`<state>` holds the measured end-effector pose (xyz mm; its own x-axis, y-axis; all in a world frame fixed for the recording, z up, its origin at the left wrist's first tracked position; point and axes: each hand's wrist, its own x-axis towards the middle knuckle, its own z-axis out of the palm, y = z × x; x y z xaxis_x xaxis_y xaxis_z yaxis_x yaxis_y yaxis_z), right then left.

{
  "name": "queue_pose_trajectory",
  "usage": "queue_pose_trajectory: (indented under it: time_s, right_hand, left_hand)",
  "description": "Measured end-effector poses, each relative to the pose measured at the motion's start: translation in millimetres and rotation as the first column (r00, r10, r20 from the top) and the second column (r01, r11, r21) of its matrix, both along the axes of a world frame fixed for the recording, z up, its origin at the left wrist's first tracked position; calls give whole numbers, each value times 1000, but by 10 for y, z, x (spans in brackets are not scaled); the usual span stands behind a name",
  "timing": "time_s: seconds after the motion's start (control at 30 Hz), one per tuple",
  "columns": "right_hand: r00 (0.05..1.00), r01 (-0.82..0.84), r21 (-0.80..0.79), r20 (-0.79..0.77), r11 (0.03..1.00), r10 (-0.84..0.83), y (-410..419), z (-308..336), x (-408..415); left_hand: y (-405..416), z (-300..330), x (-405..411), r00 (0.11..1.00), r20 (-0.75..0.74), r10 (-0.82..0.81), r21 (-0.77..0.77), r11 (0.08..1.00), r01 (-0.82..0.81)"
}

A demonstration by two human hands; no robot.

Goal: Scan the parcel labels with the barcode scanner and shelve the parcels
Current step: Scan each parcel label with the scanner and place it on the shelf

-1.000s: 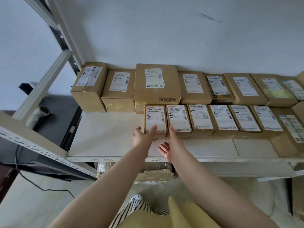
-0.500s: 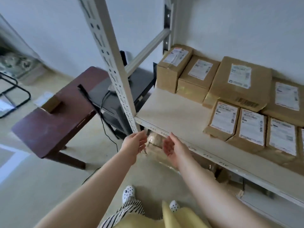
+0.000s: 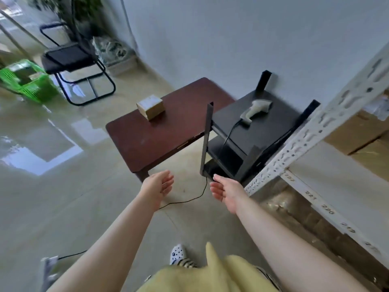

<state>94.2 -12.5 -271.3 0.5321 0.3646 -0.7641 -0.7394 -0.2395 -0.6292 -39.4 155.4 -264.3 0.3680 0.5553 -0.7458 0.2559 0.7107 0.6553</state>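
One small cardboard parcel point(image 3: 150, 106) sits alone on a dark red-brown table point(image 3: 164, 135). A grey barcode scanner point(image 3: 255, 109) lies on top of a black stand point(image 3: 259, 127), its cable hanging down to the floor. My left hand point(image 3: 159, 185) and my right hand point(image 3: 226, 189) hover open and empty in front of me, palms facing each other, short of the table. The white metal shelf point(image 3: 328, 182) with numbered slots stands at the right, with brown parcels point(image 3: 362, 131) partly seen on it.
A black folding chair point(image 3: 71, 60) and a green basket point(image 3: 25, 81) stand on the floor at the far left. The scanner's black cable point(image 3: 189, 199) runs across the shiny floor between my hands. More boxes sit under the shelf point(image 3: 305, 220).
My view has swung left, away from the shelf towards the table and stand. Both hands left the parcels on the shelf and now hang empty in the air.
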Motion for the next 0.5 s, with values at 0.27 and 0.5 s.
queue_pose_trajectory:
  time_s: [0.27,0.5]
  right_hand:
    - [900,-368,-58,228,928,371,1130,47,3]
    - [898,-386,-79,195,919,394,2070,-55,598]
  left_hand:
    - [927,-114,-345,997,-31,66,210,976,-58]
    - [1503,-331,231,993,-72,91,205,976,-74]
